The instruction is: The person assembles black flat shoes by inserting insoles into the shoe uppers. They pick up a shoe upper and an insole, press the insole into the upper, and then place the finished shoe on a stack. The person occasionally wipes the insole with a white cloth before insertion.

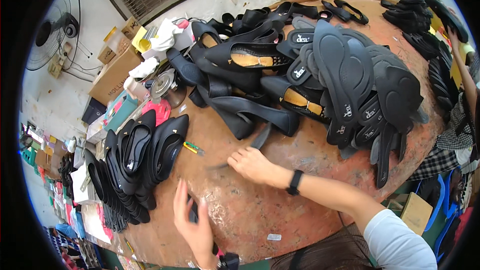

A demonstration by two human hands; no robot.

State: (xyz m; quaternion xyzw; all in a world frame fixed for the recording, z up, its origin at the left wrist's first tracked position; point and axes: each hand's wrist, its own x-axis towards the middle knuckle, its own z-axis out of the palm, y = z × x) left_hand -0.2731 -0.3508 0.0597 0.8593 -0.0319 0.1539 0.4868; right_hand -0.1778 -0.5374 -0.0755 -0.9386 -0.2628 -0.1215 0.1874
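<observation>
My right hand (247, 164), wearing a black wristband, is closed on a thin dark grey insole (262, 136) above the middle of the table; its other end blurs out past my knuckles. Nearer to me, my left hand (192, 220) has its fingers and thumb on either side of a black shoe (193, 212), mostly hidden by the hand. Beyond my right hand lies a heap of black pumps (250, 57), some with tan insides showing. To its right spreads a pile of black and grey insoles (345, 80). Rows of nested black pumps (132, 152) sit left of my hands.
A yellow-green cutter (193, 148) lies on the worn reddish table (300, 210). A lidded metal pot (167, 87), cartons (117, 77) and a wall fan (52, 30) are at the left. At the far right, another person's arm (461, 62) reaches near more black shoes (407, 12).
</observation>
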